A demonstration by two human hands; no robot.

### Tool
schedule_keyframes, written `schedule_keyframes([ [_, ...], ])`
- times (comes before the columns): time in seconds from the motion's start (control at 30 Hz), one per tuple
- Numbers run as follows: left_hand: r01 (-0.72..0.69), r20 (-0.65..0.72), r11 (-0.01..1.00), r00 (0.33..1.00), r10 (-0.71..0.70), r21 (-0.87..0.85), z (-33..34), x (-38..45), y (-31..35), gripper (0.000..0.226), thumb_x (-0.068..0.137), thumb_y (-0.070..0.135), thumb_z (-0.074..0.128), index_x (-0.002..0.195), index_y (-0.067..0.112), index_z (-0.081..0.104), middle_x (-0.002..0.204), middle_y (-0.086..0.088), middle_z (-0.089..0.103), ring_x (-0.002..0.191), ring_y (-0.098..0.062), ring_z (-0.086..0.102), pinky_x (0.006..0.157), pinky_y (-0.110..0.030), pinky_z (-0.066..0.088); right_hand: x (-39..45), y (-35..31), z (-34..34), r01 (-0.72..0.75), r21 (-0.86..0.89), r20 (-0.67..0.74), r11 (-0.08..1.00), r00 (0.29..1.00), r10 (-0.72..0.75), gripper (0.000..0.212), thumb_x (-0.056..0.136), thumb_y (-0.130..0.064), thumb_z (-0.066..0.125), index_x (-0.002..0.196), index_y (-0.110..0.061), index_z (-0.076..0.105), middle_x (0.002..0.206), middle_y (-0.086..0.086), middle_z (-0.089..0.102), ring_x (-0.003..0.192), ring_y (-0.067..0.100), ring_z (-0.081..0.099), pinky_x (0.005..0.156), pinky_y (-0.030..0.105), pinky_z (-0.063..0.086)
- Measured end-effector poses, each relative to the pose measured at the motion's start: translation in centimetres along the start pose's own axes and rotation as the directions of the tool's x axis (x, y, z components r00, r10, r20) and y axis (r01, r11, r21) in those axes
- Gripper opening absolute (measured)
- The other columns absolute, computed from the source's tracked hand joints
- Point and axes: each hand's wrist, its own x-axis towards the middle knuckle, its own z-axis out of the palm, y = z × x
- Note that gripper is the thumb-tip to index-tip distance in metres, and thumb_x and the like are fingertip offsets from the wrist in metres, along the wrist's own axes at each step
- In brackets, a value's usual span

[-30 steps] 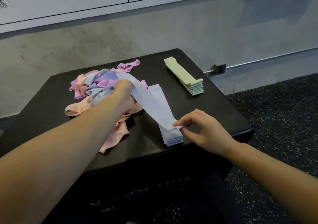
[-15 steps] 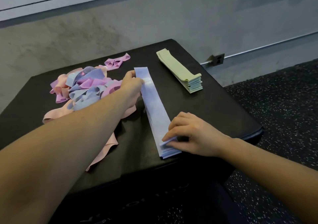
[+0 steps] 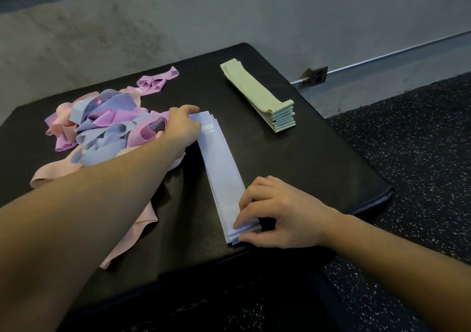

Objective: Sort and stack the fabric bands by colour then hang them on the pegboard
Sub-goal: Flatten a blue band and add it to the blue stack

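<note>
A flat stack of light blue bands (image 3: 222, 168) lies lengthwise on the black padded box (image 3: 318, 158). My left hand (image 3: 184, 125) holds the stack's far end, fingers curled over its edge. At the near end my right hand (image 3: 275, 211) grips the stack, thumb at its side and fingertips on top. A loose tangle of pink, purple and blue bands (image 3: 107, 130) sits at the left, partly under my left forearm. A neat stack of pale green bands (image 3: 257, 97) lies at the back right.
A single purple band (image 3: 158, 80) lies behind the tangle. A grey concrete wall rises behind the box, with a metal socket (image 3: 316, 75) low on it. Speckled dark floor (image 3: 420, 153) lies to the right. No pegboard is visible.
The blue band that hung between my hands a second ago now lies flat on the blue stack. Both hands have settled onto the stack's two ends.
</note>
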Motion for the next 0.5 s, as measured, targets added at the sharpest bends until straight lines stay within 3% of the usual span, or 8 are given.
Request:
schedule_keyframes([
  [0.07,-0.038,0.01,0.997,0.999,0.038,0.063,0.2,0.2,-0.1,0.042,0.101,0.008,0.054,0.139,0.024,0.057,0.15,0.0,0.039,0.136,-0.024,0.046,0.105,-0.032,0.046,0.0,0.1,0.1,0.004,-0.014,-0.004,1.0,1.0,-0.004,0.02,0.092,-0.044,0.069,0.104,-0.031,0.076,0.104,-0.012,0.061,0.1,0.005,0.052,0.083,0.031,0.044],
  [0.13,-0.065,0.077,0.994,0.995,0.058,0.092,0.4,0.3,-0.2,0.043,0.103,0.009,0.05,0.143,0.023,0.055,0.152,0.0,0.044,0.139,-0.023,0.045,0.11,-0.034,0.041,0.0,0.1,0.1,0.002,-0.012,-0.013,1.0,1.0,-0.002,0.019,0.092,-0.044,0.068,0.103,-0.03,0.076,0.104,-0.011,0.061,0.098,0.007,0.053,0.082,0.032,0.044],
  [0.27,-0.105,0.114,0.988,0.989,0.092,0.11,0.2,-0.1,0.2,0.047,0.101,0.009,0.053,0.145,0.026,0.053,0.155,0.001,0.042,0.138,-0.022,0.047,0.112,-0.035,0.044,0.1,0.0,0.1,0.016,-0.03,0.0,0.999,1.0,-0.016,0.018,0.092,-0.043,0.069,0.104,-0.03,0.075,0.103,-0.01,0.061,0.097,0.007,0.053,0.08,0.033,0.044],
  [0.43,-0.133,0.124,0.984,0.985,0.118,0.122,-0.5,-1.2,1.3,0.05,0.1,0.01,0.057,0.148,0.025,0.049,0.156,-0.001,0.04,0.134,-0.023,0.051,0.095,-0.028,0.052,0.0,-0.2,0.1,0.027,-0.039,-0.031,0.999,0.999,-0.028,0.019,0.092,-0.043,0.071,0.104,-0.03,0.075,0.103,-0.01,0.062,0.096,0.008,0.054,0.079,0.034,0.045],
  [0.5,-0.161,0.106,0.984,0.983,0.152,0.082,-1.2,-1.9,1.9,0.05,0.1,0.007,0.056,0.146,0.023,0.051,0.154,-0.002,0.042,0.131,-0.025,0.053,0.099,-0.033,0.052,0.0,-0.4,0.1,0.011,-0.028,-0.069,1.0,0.998,-0.013,0.024,0.09,-0.046,0.071,0.106,-0.028,0.075,0.103,-0.009,0.062,0.097,0.01,0.055,0.082,0.033,0.045],
])
